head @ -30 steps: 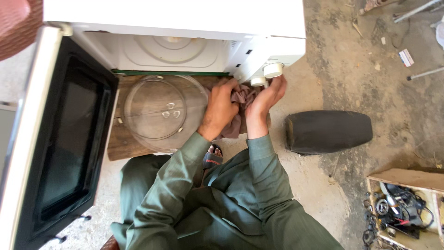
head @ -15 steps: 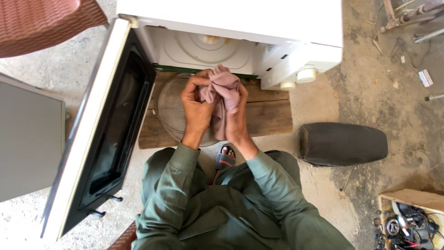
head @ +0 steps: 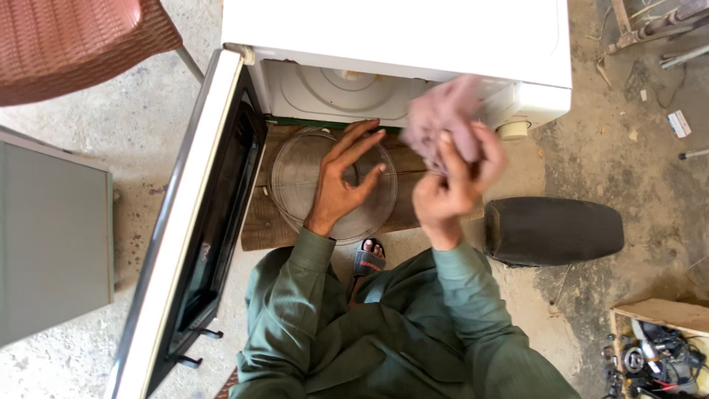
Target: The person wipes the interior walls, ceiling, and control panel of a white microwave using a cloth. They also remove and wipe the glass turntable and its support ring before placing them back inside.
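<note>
Concrete floor; right hand (head: 454, 188) grips cloth (head: 443, 118) (pink, crumpled).

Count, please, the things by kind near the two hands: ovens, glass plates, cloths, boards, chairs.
Microwave oven, door open: 1
Round glass plate, under the spread left hand: 1
Pink cloth, gripped by the right hand: 1
Wooden board: 1
Woven chair: 1
Total: 5
</note>
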